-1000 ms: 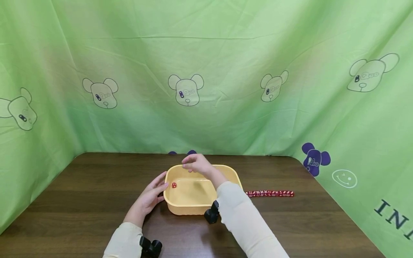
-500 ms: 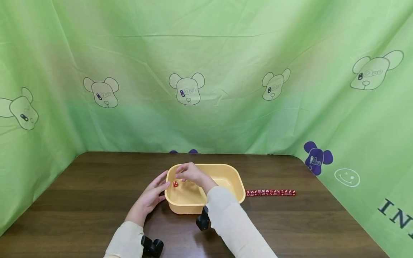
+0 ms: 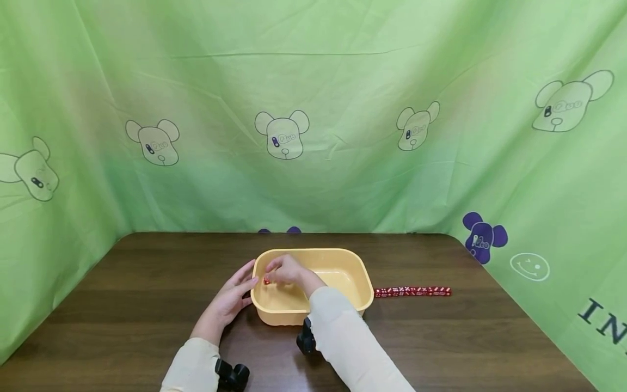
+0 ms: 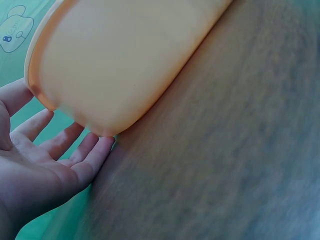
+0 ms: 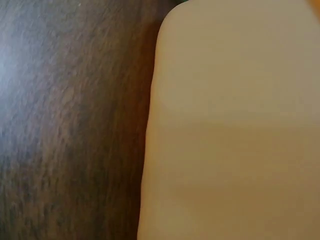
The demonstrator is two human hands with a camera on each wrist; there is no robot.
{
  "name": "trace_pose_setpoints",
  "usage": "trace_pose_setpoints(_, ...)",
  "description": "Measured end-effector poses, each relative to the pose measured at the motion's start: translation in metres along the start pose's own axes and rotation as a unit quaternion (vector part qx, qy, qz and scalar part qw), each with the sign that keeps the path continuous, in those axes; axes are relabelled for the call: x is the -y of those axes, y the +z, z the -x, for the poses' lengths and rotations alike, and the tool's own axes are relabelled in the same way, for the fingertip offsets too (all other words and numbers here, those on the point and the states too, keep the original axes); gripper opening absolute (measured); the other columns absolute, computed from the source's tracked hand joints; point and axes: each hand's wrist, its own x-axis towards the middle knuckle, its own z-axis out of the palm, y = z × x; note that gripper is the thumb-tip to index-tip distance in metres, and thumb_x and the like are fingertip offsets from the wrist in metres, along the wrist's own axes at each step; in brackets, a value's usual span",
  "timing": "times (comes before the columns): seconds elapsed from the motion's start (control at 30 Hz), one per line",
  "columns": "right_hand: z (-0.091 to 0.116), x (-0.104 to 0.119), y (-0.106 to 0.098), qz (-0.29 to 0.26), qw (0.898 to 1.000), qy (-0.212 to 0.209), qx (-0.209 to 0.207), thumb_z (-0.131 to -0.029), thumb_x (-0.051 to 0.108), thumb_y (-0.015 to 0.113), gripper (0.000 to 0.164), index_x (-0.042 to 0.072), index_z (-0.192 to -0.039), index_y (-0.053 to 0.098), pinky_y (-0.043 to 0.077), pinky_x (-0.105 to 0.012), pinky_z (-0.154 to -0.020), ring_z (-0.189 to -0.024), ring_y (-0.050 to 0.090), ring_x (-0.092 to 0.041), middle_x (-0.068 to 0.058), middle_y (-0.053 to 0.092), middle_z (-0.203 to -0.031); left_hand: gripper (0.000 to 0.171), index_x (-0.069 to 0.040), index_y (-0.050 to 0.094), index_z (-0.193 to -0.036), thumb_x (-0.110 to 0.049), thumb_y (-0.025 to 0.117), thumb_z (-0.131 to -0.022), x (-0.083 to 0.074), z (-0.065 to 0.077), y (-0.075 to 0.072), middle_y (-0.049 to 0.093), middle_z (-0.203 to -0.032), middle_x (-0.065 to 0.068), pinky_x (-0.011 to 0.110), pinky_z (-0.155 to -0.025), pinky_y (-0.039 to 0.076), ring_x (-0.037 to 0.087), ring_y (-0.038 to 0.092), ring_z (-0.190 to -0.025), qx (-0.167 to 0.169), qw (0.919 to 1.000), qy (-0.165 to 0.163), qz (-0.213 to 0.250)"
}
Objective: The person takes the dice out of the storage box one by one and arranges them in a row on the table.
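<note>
A yellow plastic tub (image 3: pixel 338 277) stands on the table, with a single red die (image 3: pixel 266 281) on its floor near the left end. My right hand (image 3: pixel 289 271) reaches down inside the tub, its thumb and forefinger pinching at the die and covering part of it. Against the tub's outer left side rests my left hand (image 3: pixel 229 296). In the left wrist view the fairly straight fingers (image 4: pixel 60 142) touch the tub's wall (image 4: pixel 110 65) with their tips. The right wrist view has only the tub's outer wall (image 5: pixel 230 100) and table; the hand is hidden there.
A straight row of several red dice (image 3: pixel 413 292) extends rightward from the tub's right side. The brown wooden table (image 3: pixel 431 348) is bordered by a green printed cloth (image 3: pixel 343 185) at the back and sides.
My right hand has moved left and down into the tub, from above its far rim to the die. The left hand stays at the tub's left side.
</note>
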Motion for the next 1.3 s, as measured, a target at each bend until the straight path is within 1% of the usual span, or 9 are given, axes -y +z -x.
trace_pose_setpoints(0.13,-0.004,-0.005,0.0,0.031,0.999,0.002,0.011,-0.069,0.013,0.072,0.019,0.006,-0.085,0.064,0.043,-0.027,-0.052,-0.051,0.051,-0.017,-0.004,0.06,-0.068,0.054,-0.011,0.022,-0.137,-0.008,0.045,-0.088,0.0,0.0,0.0,0.027,-0.131,0.021,0.035,-0.076,0.04,0.035,0.035,-0.111,0.005,1.0,0.002,-0.001)
trace_pose_setpoints(0.27,0.009,0.007,0.001,0.06,0.998,0.001,0.001,-0.071,0.007,0.069,0.017,0.002,-0.087,0.065,0.044,-0.028,-0.056,-0.056,0.054,-0.019,-0.005,0.06,-0.072,0.054,-0.011,0.023,-0.136,-0.008,0.046,-0.088,0.0,0.0,0.001,0.028,-0.131,0.021,0.035,-0.076,0.041,0.033,0.038,-0.109,0.002,1.0,0.006,-0.002)
trace_pose_setpoints(0.73,0.01,0.006,0.004,0.094,0.995,-0.016,0.017,-0.068,0.001,0.068,0.01,0.003,-0.078,0.066,0.034,-0.018,-0.046,-0.051,0.043,-0.009,0.003,0.053,-0.06,0.057,-0.01,0.022,-0.137,-0.01,0.049,-0.087,0.0,0.001,0.0,0.027,-0.132,0.021,0.035,-0.077,0.04,0.029,0.041,-0.106,0.006,0.9999,0.008,-0.004)
trace_pose_setpoints(0.83,0.01,0.006,0.004,0.105,0.994,-0.022,0.02,-0.068,0.001,0.068,0.009,0.003,-0.076,0.065,0.032,-0.018,-0.045,-0.05,0.042,-0.008,0.003,0.051,-0.057,0.061,-0.01,0.022,-0.137,-0.015,0.053,-0.085,0.002,0.0,-0.002,0.026,-0.131,0.022,0.036,-0.077,0.04,0.029,0.042,-0.105,0.014,0.9997,0.018,-0.008)
trace_pose_setpoints(0.97,0.01,0.007,0.004,0.115,0.993,-0.031,0.017,-0.069,0.0,0.068,0.007,0.002,-0.074,0.065,0.031,-0.018,-0.044,-0.049,0.041,-0.007,0.004,0.049,-0.054,0.063,-0.013,0.025,-0.136,-0.024,0.057,-0.083,0.007,-0.002,-0.006,0.03,-0.128,0.021,0.036,-0.076,0.041,0.025,0.045,-0.102,0.054,0.9967,0.06,-0.01)
trace_pose_setpoints(1.07,0.01,0.007,0.005,0.116,0.993,-0.034,0.015,-0.069,-0.001,0.067,0.005,0.001,-0.074,0.065,0.03,-0.017,-0.043,-0.046,0.04,-0.006,0.004,0.047,-0.051,0.063,-0.014,0.026,-0.136,-0.028,0.058,-0.082,0.007,-0.002,-0.007,0.032,-0.126,0.02,0.036,-0.076,0.041,0.023,0.046,-0.101,0.066,0.9948,0.076,-0.015)
trace_pose_setpoints(1.17,0.011,0.008,0.005,0.108,0.994,-0.03,0.014,-0.071,-0.002,0.065,0.005,0.0,-0.075,0.065,0.029,-0.017,-0.04,-0.043,0.038,-0.006,0.003,0.045,-0.048,0.064,-0.012,0.025,-0.136,-0.024,0.057,-0.083,0.006,-0.002,-0.006,0.03,-0.128,0.021,0.037,-0.077,0.041,0.026,0.044,-0.103,0.05,0.9969,0.059,-0.014)
trace_pose_setpoints(1.2,0.011,0.008,0.005,0.104,0.994,-0.027,0.015,-0.071,-0.002,0.065,0.005,0.0,-0.075,0.065,0.028,-0.017,-0.04,-0.043,0.037,-0.007,0.003,0.045,-0.048,0.065,-0.01,0.024,-0.136,-0.023,0.057,-0.082,0.004,0.0,-0.003,0.028,-0.129,0.022,0.037,-0.078,0.04,0.027,0.043,-0.104,0.03,0.9985,0.041,-0.019)
trace_pose_setpoints(1.3,0.011,0.009,0.005,0.093,0.995,-0.021,0.015,-0.072,-0.002,0.064,0.006,0.001,-0.076,0.066,0.028,-0.017,-0.039,-0.042,0.037,-0.007,0.001,0.047,-0.049,0.06,-0.01,0.023,-0.136,-0.015,0.053,-0.085,0.001,0.0,-0.001,0.027,-0.131,0.022,0.038,-0.079,0.039,0.029,0.041,-0.106,0.008,0.9998,0.016,-0.013)
